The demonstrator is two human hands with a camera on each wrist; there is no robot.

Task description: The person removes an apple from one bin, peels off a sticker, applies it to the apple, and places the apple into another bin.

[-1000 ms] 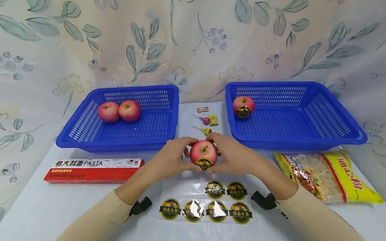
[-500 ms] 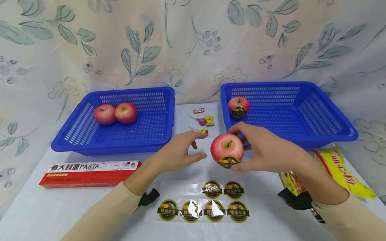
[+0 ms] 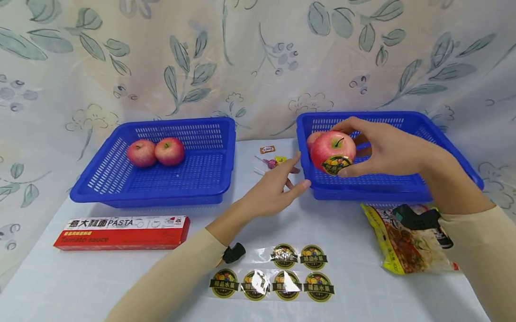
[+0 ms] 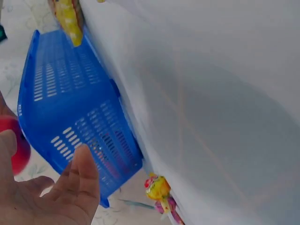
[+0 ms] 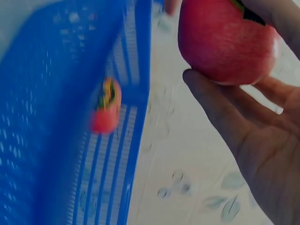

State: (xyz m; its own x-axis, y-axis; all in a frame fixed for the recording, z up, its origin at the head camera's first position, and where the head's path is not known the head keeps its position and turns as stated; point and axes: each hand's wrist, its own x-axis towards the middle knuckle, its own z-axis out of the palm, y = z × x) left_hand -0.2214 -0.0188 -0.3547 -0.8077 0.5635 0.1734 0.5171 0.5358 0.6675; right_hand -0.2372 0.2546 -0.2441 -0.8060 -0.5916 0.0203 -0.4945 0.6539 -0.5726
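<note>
My right hand (image 3: 388,149) grips a red apple (image 3: 332,147) from its right side, above the left part of the right blue basket (image 3: 368,189). A black and gold round sticker (image 3: 337,164) is on the apple's near side. Behind it, mostly hidden, another apple (image 3: 313,138) lies in that basket; the right wrist view shows a sticker on this apple (image 5: 107,115) too. My left hand (image 3: 274,187) is held with relaxed fingers near the basket's left wall, holding nothing. In the left wrist view its fingers (image 4: 84,173) appear before the basket's perforated side.
At left, two apples (image 3: 169,151) lie in another blue basket (image 3: 154,198). A red pasta box (image 3: 123,233) lies before it. Lollipops and candies (image 3: 270,162) sit between the baskets. A clear sheet of several stickers (image 3: 272,282) lies in front, a yellow-edged food bag (image 3: 408,247) at right.
Both hands held the apple at the middle; the left hand let go. My right hand carried it right and up over the right basket, and the left hand moved right after it.
</note>
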